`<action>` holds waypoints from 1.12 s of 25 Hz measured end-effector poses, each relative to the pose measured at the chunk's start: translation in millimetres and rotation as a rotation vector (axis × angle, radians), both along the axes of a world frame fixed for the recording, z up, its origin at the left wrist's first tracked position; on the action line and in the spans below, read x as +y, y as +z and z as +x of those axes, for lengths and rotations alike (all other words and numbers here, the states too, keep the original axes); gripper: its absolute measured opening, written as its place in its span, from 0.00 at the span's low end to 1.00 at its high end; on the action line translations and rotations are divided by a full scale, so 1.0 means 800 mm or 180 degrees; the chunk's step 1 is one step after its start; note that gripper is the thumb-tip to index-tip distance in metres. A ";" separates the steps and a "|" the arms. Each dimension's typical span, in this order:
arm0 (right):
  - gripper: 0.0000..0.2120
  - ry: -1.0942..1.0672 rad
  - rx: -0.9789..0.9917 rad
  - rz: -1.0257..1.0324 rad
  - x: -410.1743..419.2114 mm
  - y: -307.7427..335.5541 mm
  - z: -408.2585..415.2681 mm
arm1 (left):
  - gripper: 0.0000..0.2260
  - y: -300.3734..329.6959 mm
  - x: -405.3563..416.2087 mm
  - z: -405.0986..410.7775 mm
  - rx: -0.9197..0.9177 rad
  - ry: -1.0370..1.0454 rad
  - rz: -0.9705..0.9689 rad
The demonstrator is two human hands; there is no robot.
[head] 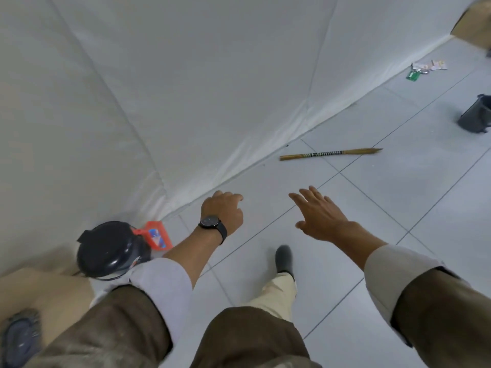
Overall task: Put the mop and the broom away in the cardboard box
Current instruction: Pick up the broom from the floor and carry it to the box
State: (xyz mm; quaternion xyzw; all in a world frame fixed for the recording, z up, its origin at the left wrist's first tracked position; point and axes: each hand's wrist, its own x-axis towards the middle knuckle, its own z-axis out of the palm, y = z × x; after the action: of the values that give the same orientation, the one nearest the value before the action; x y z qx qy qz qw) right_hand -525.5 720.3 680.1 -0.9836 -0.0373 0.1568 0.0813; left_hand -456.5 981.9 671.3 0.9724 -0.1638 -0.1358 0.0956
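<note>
A thin straw broom (pixel 329 153) with a striped black-and-white binding lies flat on the white tiled floor, close to the white fabric wall. My right hand (pixel 320 215) is stretched forward with fingers spread, empty, well short of the broom. My left hand (pixel 224 212), with a black watch on the wrist, has its fingers loosely curled and holds nothing. A cardboard box (pixel 57 282) shows at the lower left, with grey mop fibres (pixel 20 335) at its near edge. Another piece of cardboard (pixel 475 22) shows at the top right corner.
A black helmet-like object (pixel 109 249) and an orange plastic item (pixel 156 235) lie by the wall at the left. A dark bin (pixel 475 115) stands at the right. Small scraps of litter (pixel 425 67) lie far right. My foot (pixel 284 258) steps forward.
</note>
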 end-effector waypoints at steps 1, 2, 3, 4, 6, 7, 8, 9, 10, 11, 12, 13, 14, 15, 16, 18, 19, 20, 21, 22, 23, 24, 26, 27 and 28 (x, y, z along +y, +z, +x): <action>0.40 -0.0009 -0.0006 0.0012 -0.042 -0.006 0.043 | 0.21 -0.013 -0.043 0.042 -0.0035 0.0017 -0.0065; 0.40 -0.0049 0.0021 0.0048 -0.078 -0.012 0.081 | 0.20 -0.021 -0.082 0.078 -0.0007 0.0006 -0.0070; 0.40 -0.0094 0.0042 0.0095 -0.117 -0.019 0.119 | 0.20 -0.033 -0.122 0.114 0.0035 0.0026 -0.0059; 0.40 -0.0085 0.0096 0.0075 -0.161 -0.024 0.160 | 0.21 -0.041 -0.165 0.155 0.0152 0.0057 0.0014; 0.39 -0.0055 0.0146 0.0021 -0.243 -0.027 0.222 | 0.21 -0.048 -0.240 0.221 0.0268 0.0093 -0.0012; 0.39 -0.0020 0.0158 0.0039 -0.287 -0.029 0.256 | 0.21 -0.049 -0.279 0.255 0.0274 0.0104 -0.0047; 0.38 -0.0020 0.0202 0.0038 -0.332 -0.029 0.292 | 0.21 -0.045 -0.320 0.289 0.0431 0.0140 -0.0008; 0.38 -0.0043 0.0260 0.0052 -0.366 -0.034 0.317 | 0.22 -0.049 -0.351 0.309 0.0465 0.0187 -0.0018; 0.37 -0.0044 0.0429 -0.0011 -0.456 -0.059 0.396 | 0.22 -0.073 -0.438 0.380 0.0650 0.0236 0.0073; 0.37 -0.0062 0.0451 -0.0032 -0.499 -0.072 0.430 | 0.22 -0.087 -0.475 0.413 0.0759 0.0329 0.0106; 0.37 0.0015 0.0467 -0.0027 -0.529 -0.088 0.459 | 0.23 -0.097 -0.500 0.435 0.0854 0.0356 0.0115; 0.36 0.0047 0.0407 -0.0020 -0.548 -0.100 0.478 | 0.24 -0.105 -0.514 0.448 0.0881 0.0341 0.0149; 0.36 0.0087 0.0358 -0.0008 -0.560 -0.111 0.493 | 0.24 -0.114 -0.522 0.458 0.0884 0.0287 0.0192; 0.35 0.0133 0.0369 0.0012 -0.580 -0.127 0.514 | 0.24 -0.129 -0.538 0.471 0.0918 0.0243 0.0220; 0.35 0.0144 0.0460 0.0042 -0.620 -0.155 0.549 | 0.25 -0.163 -0.575 0.496 0.0955 0.0252 0.0253; 0.35 0.0180 0.0724 0.0137 -0.695 -0.226 0.628 | 0.25 -0.231 -0.653 0.560 0.1194 0.0403 0.0313; 0.35 0.0244 0.0791 0.0161 -0.725 -0.263 0.661 | 0.25 -0.262 -0.686 0.584 0.1281 0.0479 0.0296; 0.35 0.0267 0.0825 0.0183 -0.753 -0.304 0.691 | 0.25 -0.297 -0.717 0.611 0.1327 0.0490 0.0315; 0.35 0.0287 0.0852 0.0165 -0.775 -0.339 0.712 | 0.25 -0.328 -0.742 0.632 0.1357 0.0445 0.0311; 0.35 0.0300 0.0947 0.0145 -0.802 -0.388 0.737 | 0.25 -0.372 -0.774 0.658 0.1421 0.0376 0.0344; 0.35 0.0266 0.1028 0.0153 -0.825 -0.433 0.755 | 0.25 -0.412 -0.799 0.680 0.1444 0.0336 0.0372; 0.34 0.0270 0.1093 0.0162 -0.844 -0.478 0.773 | 0.25 -0.454 -0.821 0.703 0.1440 0.0271 0.0418; 0.34 0.0321 0.1150 0.0137 -0.874 -0.568 0.811 | 0.24 -0.541 -0.855 0.751 0.1417 0.0085 0.0567; 0.33 0.0311 0.1103 0.0155 -0.888 -0.618 0.830 | 0.24 -0.595 -0.871 0.776 0.1361 -0.0090 0.0625; 0.33 0.0310 0.1029 0.0156 -0.899 -0.668 0.847 | 0.23 -0.647 -0.884 0.797 0.1302 -0.0274 0.0692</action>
State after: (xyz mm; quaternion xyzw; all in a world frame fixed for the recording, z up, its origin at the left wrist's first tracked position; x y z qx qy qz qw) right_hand 152.4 1.3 146.0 -0.9403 -0.0752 0.3158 0.1024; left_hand 181.2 275.0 153.9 0.9214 -0.1668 -0.3507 0.0157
